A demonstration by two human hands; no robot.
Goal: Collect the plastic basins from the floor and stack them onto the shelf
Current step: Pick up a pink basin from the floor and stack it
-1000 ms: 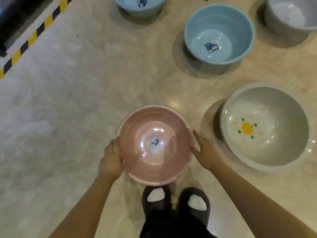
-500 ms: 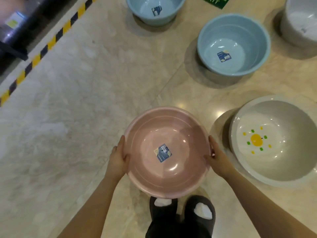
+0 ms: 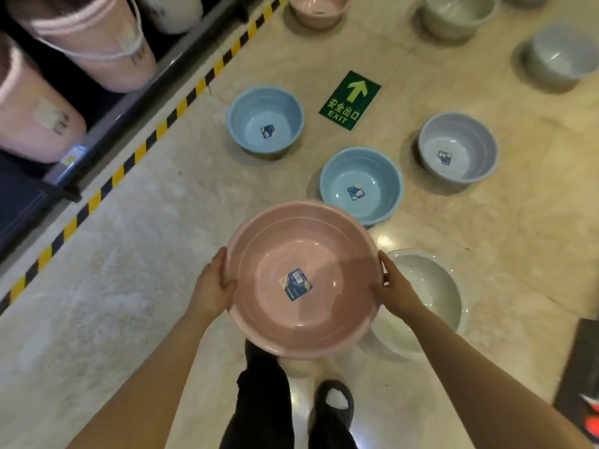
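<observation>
Now the pink basin point(image 3: 303, 280) is held up above the floor point(image 3: 136, 270), in the middle of the view. The left hand point(image 3: 212, 288) grips its rim at 9 o'clock, thumb inside the bowl, and the right hand point(image 3: 393, 291) grips the rim at 3 o'clock. One blue label point(image 3: 295, 283) is stuck on the bottom inside.

Around it on the floor I count eight more basins. One white basin point(image 3: 431, 293) stands just beside the held one at 3 o'clock, partly hidden by the right hand. Two blue basins are at 12 and 1 o'clock: the near blue basin point(image 3: 361, 186) and the far blue basin point(image 3: 265, 119). One grey basin point(image 3: 458, 147) is at 2 o'clock. Farther away, a second pink basin point(image 3: 319, 9) is at 12 o'clock, and three pale ones are at the top right, one of them cut by the edge.

One green exit sign point(image 3: 350, 100) lies flat between the basins. One yellow-black stripe point(image 3: 136, 153) runs along the shelf point(image 3: 107, 121) at 10 o'clock, where pink buckets point(image 3: 97, 43) stand; I cannot count them surely.
</observation>
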